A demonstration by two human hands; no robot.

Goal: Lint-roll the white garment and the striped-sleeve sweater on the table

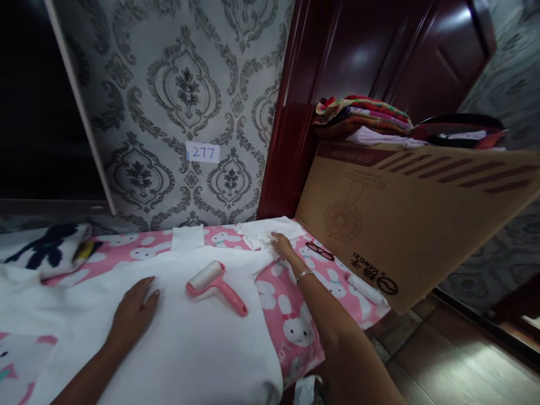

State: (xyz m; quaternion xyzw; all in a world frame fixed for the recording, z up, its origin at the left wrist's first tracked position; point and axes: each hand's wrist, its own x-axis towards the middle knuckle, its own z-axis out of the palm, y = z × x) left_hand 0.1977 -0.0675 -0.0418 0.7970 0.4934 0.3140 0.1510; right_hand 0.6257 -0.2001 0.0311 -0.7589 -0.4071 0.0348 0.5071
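Observation:
A white high-necked sweater (189, 349) lies spread over a pink bunny-print cloth (291, 315). On its chest rests a pink-handled lint roller (217, 287) with a white roll. My left hand (133, 312) lies on the sweater, left of the roller, fingers stretched out and holding nothing. At the far right, my right hand (282, 246) is closed on white fabric at the sweater's sleeve (261, 260); the fingertips are partly hidden. More white fabric (274, 226) lies bunched and flat just beyond that hand.
Dark-rimmed glasses (320, 251) lie right of my right wrist. A large cardboard box (379, 214) stands at the right with folded clothes (363, 115) on top. A patterned folded cloth (50, 247) lies far left. A numbered label (203, 152) is on the wall.

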